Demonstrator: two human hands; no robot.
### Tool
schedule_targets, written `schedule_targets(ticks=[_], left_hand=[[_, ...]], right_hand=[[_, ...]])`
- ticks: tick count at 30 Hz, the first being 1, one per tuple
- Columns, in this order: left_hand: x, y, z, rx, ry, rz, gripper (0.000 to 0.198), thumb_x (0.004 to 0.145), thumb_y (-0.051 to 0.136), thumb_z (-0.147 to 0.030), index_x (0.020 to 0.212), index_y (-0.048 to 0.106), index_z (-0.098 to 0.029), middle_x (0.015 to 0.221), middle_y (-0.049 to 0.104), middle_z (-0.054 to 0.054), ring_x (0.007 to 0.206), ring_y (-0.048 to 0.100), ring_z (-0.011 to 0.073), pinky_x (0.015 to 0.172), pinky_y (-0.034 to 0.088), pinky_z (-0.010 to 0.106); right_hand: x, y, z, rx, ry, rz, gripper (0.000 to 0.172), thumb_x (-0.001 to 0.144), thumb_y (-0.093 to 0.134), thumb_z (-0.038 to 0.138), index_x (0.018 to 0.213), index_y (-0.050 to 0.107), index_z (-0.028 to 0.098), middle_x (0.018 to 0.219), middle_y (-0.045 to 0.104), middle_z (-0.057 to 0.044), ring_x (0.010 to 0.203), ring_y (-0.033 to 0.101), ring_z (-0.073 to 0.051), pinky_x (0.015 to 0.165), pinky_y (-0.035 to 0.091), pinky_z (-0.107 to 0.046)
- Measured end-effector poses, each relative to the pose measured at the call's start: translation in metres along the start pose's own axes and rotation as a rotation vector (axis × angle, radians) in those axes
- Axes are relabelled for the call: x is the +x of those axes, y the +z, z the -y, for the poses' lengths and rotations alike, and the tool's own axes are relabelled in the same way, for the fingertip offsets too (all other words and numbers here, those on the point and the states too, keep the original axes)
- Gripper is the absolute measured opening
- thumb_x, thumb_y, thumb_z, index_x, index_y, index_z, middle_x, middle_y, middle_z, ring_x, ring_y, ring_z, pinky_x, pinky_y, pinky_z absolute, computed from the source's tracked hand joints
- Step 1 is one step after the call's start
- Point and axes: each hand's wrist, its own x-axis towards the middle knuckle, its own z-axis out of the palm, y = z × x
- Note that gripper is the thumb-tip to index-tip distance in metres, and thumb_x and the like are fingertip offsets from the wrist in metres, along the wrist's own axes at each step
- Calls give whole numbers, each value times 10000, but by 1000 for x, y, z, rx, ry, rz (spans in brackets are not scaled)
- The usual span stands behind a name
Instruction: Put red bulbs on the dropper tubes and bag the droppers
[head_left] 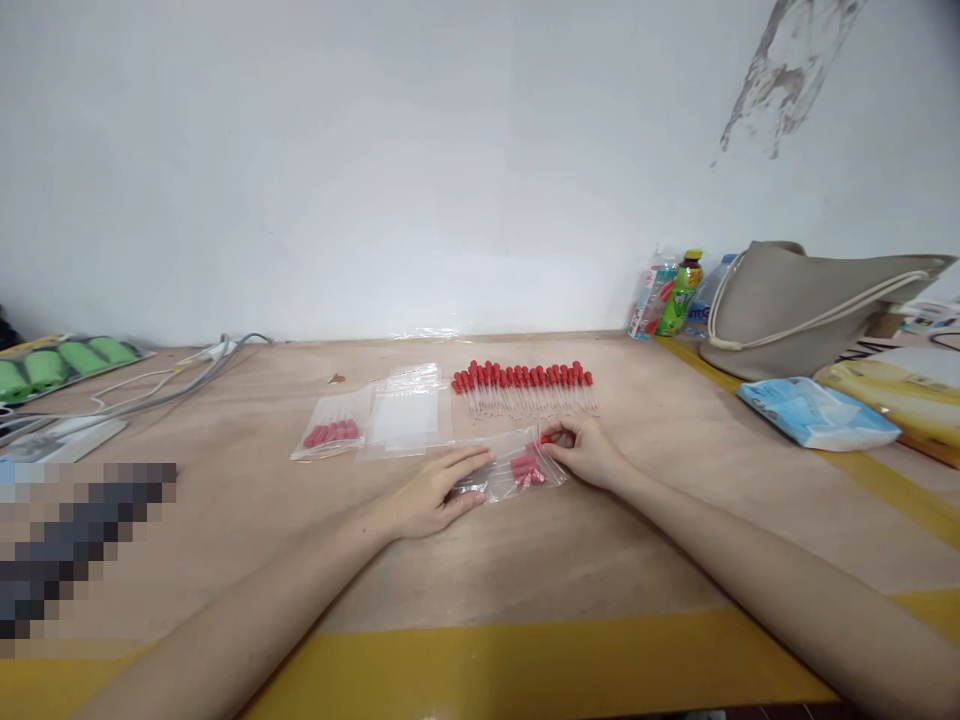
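A clear zip bag (pixel 499 487) with several red-bulbed droppers (pixel 527 468) in it lies flat before me. My left hand (pixel 439 492) rests on its left end, fingers stretched and thumb apart. At its right end my right hand (pixel 585 450) is closed in a pinch on a dropper (pixel 546 438), whose red bulb shows at the fingertips; its thin tube is hard to make out. Just behind, a row of droppers (pixel 525 376) lies side by side, red bulbs toward the wall. A filled bag of droppers (pixel 330 430) and a stack of flat clear bags (pixel 405 410) lie to the left.
Cables (pixel 187 380) and a pack of green rolls (pixel 75 362) lie at the left. Bottles (pixel 681 295) stand by the wall at the right, beside a grey bag (pixel 795 305), a blue packet (pixel 817 412) and a yellow packet (pixel 900 395). Yellow tape (pixel 525 660) edges the table.
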Motion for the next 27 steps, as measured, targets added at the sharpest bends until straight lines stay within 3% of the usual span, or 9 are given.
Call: schedule_targets(ticks=[7, 14, 16, 21, 24, 27], left_hand=[[0, -1, 0, -1, 4, 5, 476, 874, 425, -351, 1329, 327, -252, 1373, 359, 59, 1242, 359, 202, 1029, 317, 390], [0, 0, 1, -6, -3, 9, 464, 876, 421, -353, 1323, 337, -264, 1368, 369, 48, 1241, 363, 196, 1031, 316, 387], [0, 1, 2, -6, -3, 5, 476, 874, 422, -362, 1327, 331, -246, 1368, 370, 60, 1245, 358, 202, 1033, 314, 392], [-1, 1, 2, 11, -33, 15, 498, 868, 427, -386, 1317, 329, -194, 1392, 320, 100, 1265, 325, 212, 1039, 302, 397], [0, -1, -1, -15, -46, 6, 420, 860, 442, -380, 1229, 398, -184, 1365, 352, 120, 1238, 363, 216, 1013, 330, 396], [0, -2, -3, -62, -40, -19, 313, 850, 463, -362, 1107, 435, -185, 1315, 407, 126, 1207, 398, 214, 978, 362, 381]], right_hand=[[-2, 1, 10, 76, -25, 115, 171, 689, 559, 239, 793, 684, 185, 674, 650, -13, 552, 530, -118, 506, 418, -228], [0, -1, 13, 195, -31, 117, 166, 708, 542, 279, 802, 625, 172, 761, 651, -27, 686, 584, -139, 627, 464, -264], [6, -8, 6, 117, 15, 50, 176, 698, 557, 298, 801, 602, 163, 755, 642, -33, 675, 580, -138, 619, 459, -260], [40, -31, -19, -409, 225, -277, 125, 678, 547, 236, 778, 592, 176, 740, 633, -39, 707, 574, -167, 632, 425, -270], [66, -40, -28, -519, 374, -375, 227, 688, 542, 266, 894, 582, 178, 864, 636, -78, 787, 584, -196, 653, 425, -286], [85, -41, -33, -535, 538, -388, 308, 694, 555, 366, 915, 593, 154, 897, 630, -138, 829, 593, -237, 664, 434, -318]])
